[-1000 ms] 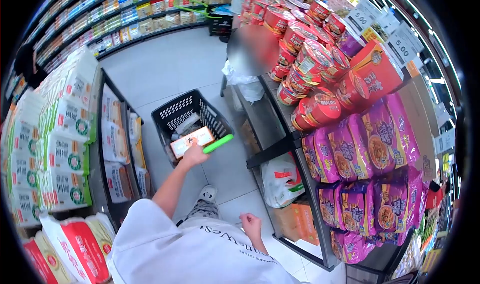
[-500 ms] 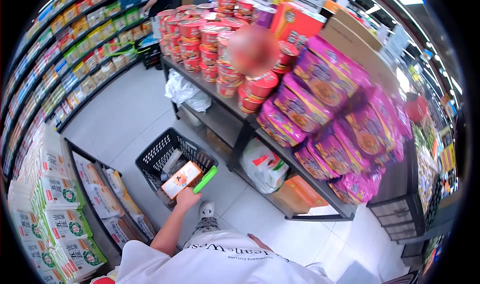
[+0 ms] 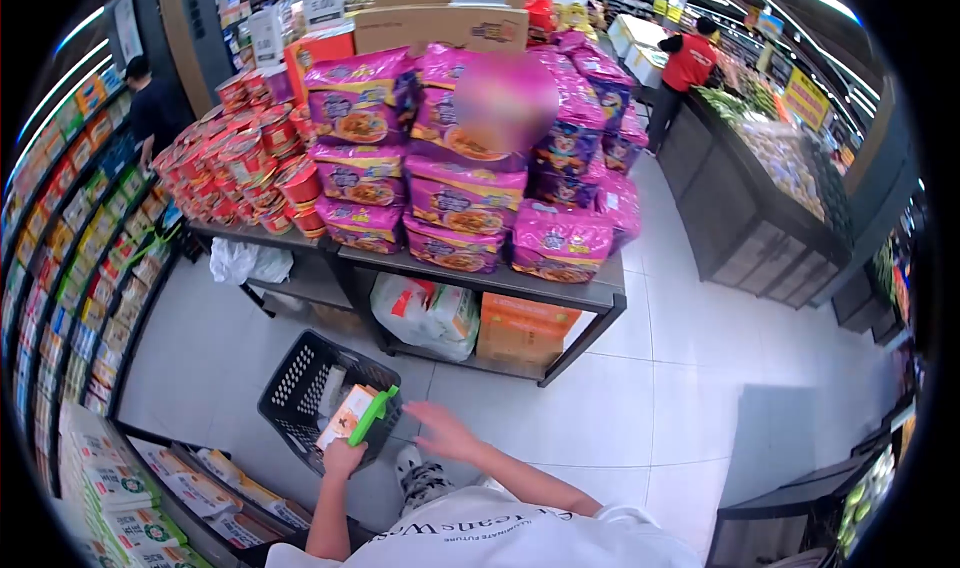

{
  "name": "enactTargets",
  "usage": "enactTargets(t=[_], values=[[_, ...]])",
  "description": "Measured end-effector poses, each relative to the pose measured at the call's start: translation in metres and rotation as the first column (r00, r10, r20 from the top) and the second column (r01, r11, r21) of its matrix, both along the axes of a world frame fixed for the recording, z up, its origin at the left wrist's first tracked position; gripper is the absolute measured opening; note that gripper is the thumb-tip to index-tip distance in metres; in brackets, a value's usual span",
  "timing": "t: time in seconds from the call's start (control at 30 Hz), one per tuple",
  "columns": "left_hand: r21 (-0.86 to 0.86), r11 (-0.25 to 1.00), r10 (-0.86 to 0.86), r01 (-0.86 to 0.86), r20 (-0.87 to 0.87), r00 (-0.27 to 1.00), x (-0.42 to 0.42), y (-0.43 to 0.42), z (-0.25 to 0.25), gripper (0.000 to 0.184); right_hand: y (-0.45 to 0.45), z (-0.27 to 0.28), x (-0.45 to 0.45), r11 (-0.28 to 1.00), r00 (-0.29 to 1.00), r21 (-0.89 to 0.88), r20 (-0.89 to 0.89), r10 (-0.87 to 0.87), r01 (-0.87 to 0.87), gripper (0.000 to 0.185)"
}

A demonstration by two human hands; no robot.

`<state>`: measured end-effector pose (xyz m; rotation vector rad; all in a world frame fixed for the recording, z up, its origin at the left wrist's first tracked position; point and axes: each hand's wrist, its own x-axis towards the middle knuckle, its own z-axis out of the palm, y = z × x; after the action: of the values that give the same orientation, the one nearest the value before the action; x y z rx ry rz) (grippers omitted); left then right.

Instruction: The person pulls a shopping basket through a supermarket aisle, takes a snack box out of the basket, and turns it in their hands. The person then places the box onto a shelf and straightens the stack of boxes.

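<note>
The black shopping basket [image 3: 290, 393] sits low in the aisle in front of the person, its green handle [image 3: 374, 414] tipped toward the person's right. Inside lie an orange-and-white box [image 3: 345, 418] and a pale wrapped item [image 3: 330, 388]. The left hand [image 3: 343, 458] has its fingers closed on the near end of the handle, beside the box. The right hand [image 3: 440, 431] is near the handle's other side, apart from it, fingers extended and loosely spread.

The person's shoe [image 3: 408, 458] is near the basket on the near side. Beyond the basket, the dark worktop [image 3: 590, 294] blocks the way straight ahead, carrying stacked purple noodle packs [image 3: 460, 198] and, to their left, red noodle cups [image 3: 240, 158]. Under it are a filled white plastic bag [image 3: 425, 313] and an orange carton [image 3: 522, 328]. A low rack of packets [image 3: 205, 493] bounds the near left side; tall shelves [image 3: 75, 258] line the far left, where a person in dark clothes [image 3: 158, 108] stands. A person in a red vest [image 3: 690, 63] is by the produce stand [image 3: 750, 188] at far right.

Compared with the earlier frame, the view has swung right, and the right hand has moved from beside the shirt out toward the handle; the left hand keeps its grip.
</note>
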<state>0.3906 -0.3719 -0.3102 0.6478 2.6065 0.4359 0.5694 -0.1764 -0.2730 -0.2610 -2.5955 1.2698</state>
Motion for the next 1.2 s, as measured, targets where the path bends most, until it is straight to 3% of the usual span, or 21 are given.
enactTargets(t=[0.2, 0.23, 0.3, 0.37, 0.4, 0.53, 0.67, 0.77, 1.0, 1.2], values=[[-0.021, 0.991, -0.133, 0.136, 0.094, 0.987, 0.071, -0.010, -0.007, 0.054, -0.022, 0.014, 0.002, 0.912, 0.980, 0.362, 0.041, 0.194, -0.195, 0.076], [-0.016, 0.988, -0.151, 0.153, 0.099, 0.984, 0.082, -0.012, -0.014, 0.052, -0.028, -0.005, 0.001, 0.898, 0.969, 0.366, 0.044, 0.243, -0.242, 0.077], [-0.025, 0.978, -0.203, 0.209, 0.145, 0.968, 0.105, -0.017, -0.018, 0.049, -0.039, -0.030, 0.006, 0.902, 0.910, 0.171, 0.206, 0.360, -0.396, 0.073], [0.026, 0.962, -0.272, 0.273, 0.222, 0.936, 0.125, -0.021, -0.021, 0.043, -0.043, -0.026, 0.021, 0.812, 0.870, 0.347, 0.336, 0.360, -0.469, 0.040], [0.085, 0.951, -0.309, 0.297, 0.261, 0.914, 0.135, -0.026, -0.025, 0.040, -0.047, -0.018, 0.028, 0.850, 0.867, 0.321, 0.419, 0.269, -0.418, 0.023], [0.305, 0.906, -0.401, 0.294, 0.390, 0.829, 0.170, -0.034, -0.032, 0.034, -0.054, -0.023, 0.056, 0.836, 0.771, 0.264, 0.581, 0.261, -0.482, 0.019], [0.324, 0.857, -0.512, 0.401, 0.444, 0.735, 0.182, -0.042, -0.026, 0.034, -0.068, -0.038, 0.089, 0.881, 0.778, 0.246, 0.599, 0.189, -0.403, 0.023], [0.316, 0.803, -0.596, 0.506, 0.464, 0.656, 0.179, -0.048, -0.022, 0.034, -0.084, -0.007, 0.112, 0.917, 0.777, 0.243, 0.620, 0.104, -0.317, 0.023], [0.284, 0.617, -0.754, 0.734, 0.478, 0.450, 0.171, -0.038, -0.014, 0.034, -0.116, -0.028, 0.148, 0.982, 0.721, 0.187, 0.681, -0.130, 0.000, 0.026], [0.312, 0.476, -0.824, 0.822, 0.486, 0.293, 0.176, 0.001, 0.003, 0.032, -0.106, -0.029, 0.158, 0.984, 0.633, 0.178, 0.758, -0.156, 0.030, 0.035]])
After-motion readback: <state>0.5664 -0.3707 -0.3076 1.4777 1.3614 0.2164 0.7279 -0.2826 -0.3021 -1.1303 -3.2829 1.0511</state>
